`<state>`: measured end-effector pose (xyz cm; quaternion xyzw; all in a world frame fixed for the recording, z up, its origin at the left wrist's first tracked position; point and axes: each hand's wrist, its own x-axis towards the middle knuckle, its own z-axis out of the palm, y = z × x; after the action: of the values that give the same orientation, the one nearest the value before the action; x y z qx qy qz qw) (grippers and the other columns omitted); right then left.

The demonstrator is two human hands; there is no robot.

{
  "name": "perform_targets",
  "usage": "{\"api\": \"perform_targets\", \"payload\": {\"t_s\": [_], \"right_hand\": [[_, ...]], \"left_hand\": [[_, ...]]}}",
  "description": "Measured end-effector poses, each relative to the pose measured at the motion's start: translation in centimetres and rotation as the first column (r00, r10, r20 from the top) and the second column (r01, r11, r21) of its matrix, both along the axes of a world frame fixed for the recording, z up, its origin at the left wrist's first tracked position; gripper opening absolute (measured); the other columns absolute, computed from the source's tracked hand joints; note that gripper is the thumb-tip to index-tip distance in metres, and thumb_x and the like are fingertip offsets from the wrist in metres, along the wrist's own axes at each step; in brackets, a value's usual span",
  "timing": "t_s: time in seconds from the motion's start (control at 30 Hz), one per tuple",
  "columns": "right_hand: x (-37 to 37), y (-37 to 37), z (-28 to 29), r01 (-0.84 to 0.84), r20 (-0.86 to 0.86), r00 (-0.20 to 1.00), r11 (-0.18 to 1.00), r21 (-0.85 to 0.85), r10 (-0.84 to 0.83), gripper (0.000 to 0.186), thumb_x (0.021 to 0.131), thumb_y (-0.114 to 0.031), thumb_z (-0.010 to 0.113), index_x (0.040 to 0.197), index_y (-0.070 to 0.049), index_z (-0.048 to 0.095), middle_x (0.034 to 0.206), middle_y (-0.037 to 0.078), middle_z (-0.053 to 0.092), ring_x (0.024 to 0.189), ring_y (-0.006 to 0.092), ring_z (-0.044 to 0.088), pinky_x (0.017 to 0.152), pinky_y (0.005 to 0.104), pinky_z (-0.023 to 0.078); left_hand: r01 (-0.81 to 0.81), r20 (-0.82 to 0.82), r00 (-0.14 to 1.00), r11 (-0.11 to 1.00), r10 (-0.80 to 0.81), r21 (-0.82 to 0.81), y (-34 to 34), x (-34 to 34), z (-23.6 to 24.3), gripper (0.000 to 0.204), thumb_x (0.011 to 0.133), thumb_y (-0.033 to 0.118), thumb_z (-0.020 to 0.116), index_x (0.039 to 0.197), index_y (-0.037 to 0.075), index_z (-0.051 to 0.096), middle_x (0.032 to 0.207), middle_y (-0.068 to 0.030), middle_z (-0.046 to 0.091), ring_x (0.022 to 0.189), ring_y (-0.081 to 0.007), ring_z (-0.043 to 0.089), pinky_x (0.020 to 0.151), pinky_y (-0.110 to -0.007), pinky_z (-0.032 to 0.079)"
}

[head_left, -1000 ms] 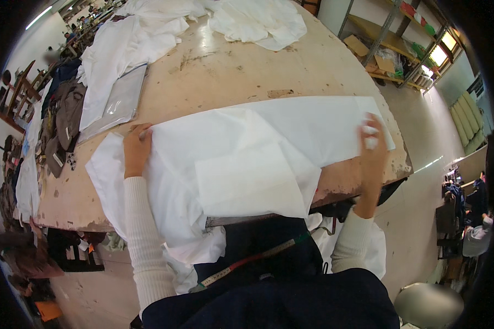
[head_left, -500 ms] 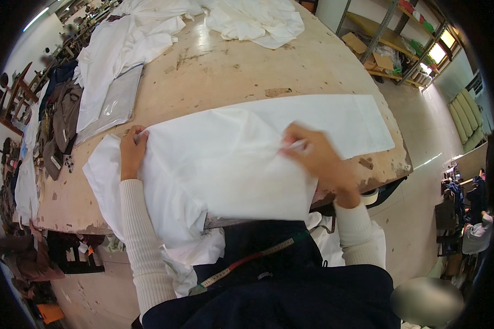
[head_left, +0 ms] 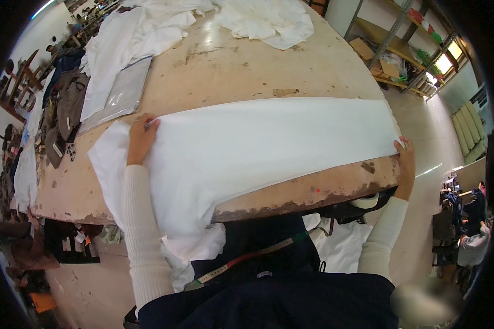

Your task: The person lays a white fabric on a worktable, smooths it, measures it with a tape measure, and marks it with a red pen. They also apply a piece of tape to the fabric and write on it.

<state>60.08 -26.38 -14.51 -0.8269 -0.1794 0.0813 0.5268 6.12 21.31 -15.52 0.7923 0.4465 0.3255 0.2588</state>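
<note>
White cloth [head_left: 280, 134] spread lengthwise across near side of worn table [head_left: 324, 71], left hand [head_left: 141, 137] pinching its far edge toward the left end, right hand [head_left: 405, 158] gripping its near right corner, clear bag [head_left: 129, 88] beyond left hand.

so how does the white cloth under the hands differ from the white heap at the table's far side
The white cloth is spread mostly smooth; the white heap is bunched and wrinkled. The left hand and right hand are at the cloth, while neither touches the heap. Both are white fabric on the table.
</note>
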Motion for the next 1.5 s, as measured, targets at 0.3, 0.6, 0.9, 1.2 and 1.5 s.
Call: {"api": "perform_targets", "payload": {"t_s": [0.3, 0.6, 0.9, 1.2, 1.5], "right_hand": [[8.6, -5.6, -2.7, 0.221, 0.001, 0.975, 0.972, 0.075, -0.222, 0.045, 0.081, -0.027, 0.07, 0.115, -0.001, 0.056, 0.098, 0.01, 0.061, 0.091, 0.0206, 0.056, 0.081, 0.0314, 0.044], [-0.7, 5.3, 5.0, 0.54, 0.684, 0.65, 0.834, -0.11, -0.331, 0.038, 0.08, -0.019, 0.062, 0.115, -0.007, 0.057, 0.112, 0.014, 0.06, 0.1, 0.0307, 0.058, 0.088, 0.0403, 0.043], [-39.2, 21.7, 11.1, -0.995, 0.587, 0.074, 0.096, -0.006, 0.806, 0.045, 0.091, -0.025, 0.051, 0.13, -0.005, 0.044, 0.133, 0.015, 0.044, 0.123, 0.0286, 0.039, 0.105, 0.0385, 0.027], [-1.3, -1.5, -2.2, 0.222, 0.527, 0.826, 0.745, -0.629, 0.198, 0.065, 0.091, -0.049, 0.046, 0.138, -0.005, 0.035, 0.145, 0.016, 0.031, 0.132, 0.0396, 0.028, 0.109, 0.0479, 0.022], [-1.5, 10.4, 1.2, 0.324, 0.704, 0.707, 0.918, -0.229, -0.074, 0.043, 0.088, -0.033, 0.051, 0.118, -0.002, 0.051, 0.115, 0.019, 0.056, 0.109, 0.0347, 0.054, 0.093, 0.0469, 0.041]], "left_hand": [[0.151, 0.042, 0.987, 0.988, -0.152, 0.021, 0.4, 9.7, -0.1, 0.017, 0.08, 0.016, 0.066, 0.091, 0.003, 0.064, 0.086, -0.0118, 0.064, 0.072, -0.021, 0.059, 0.067, -0.032, 0.046], [0.18, 0.011, 0.984, 0.984, -0.18, 0.01, 0.6, 11.8, -0.4, 0.014, 0.084, 0.016, 0.061, 0.093, 0.006, 0.064, 0.08, -0.0054, 0.06, 0.06, -0.0138, 0.054, 0.051, -0.029, 0.042], [0.139, 0.085, 0.988, 0.983, -0.13, -0.123, 0.1, 9.2, 0.6, 0.011, 0.08, 0.012, 0.062, 0.089, 0.006, 0.062, 0.085, -0.0075, 0.062, 0.071, -0.0172, 0.057, 0.065, -0.029, 0.047], [0.256, 0.083, 0.962, 0.966, -0.259, 0.044, -1.1, 11.8, -0.5, 0.014, 0.08, 0.015, 0.063, 0.092, 0.008, 0.061, 0.085, -0.0046, 0.062, 0.076, -0.0129, 0.057, 0.066, -0.026, 0.048], [0.122, 0.01, 0.992, 0.992, -0.122, -0.006, -1.6, 12.9, -1.0, 0.016, 0.082, 0.018, 0.061, 0.093, 0.007, 0.062, 0.088, -0.0064, 0.064, 0.075, -0.0179, 0.06, 0.068, -0.03, 0.049]]}}
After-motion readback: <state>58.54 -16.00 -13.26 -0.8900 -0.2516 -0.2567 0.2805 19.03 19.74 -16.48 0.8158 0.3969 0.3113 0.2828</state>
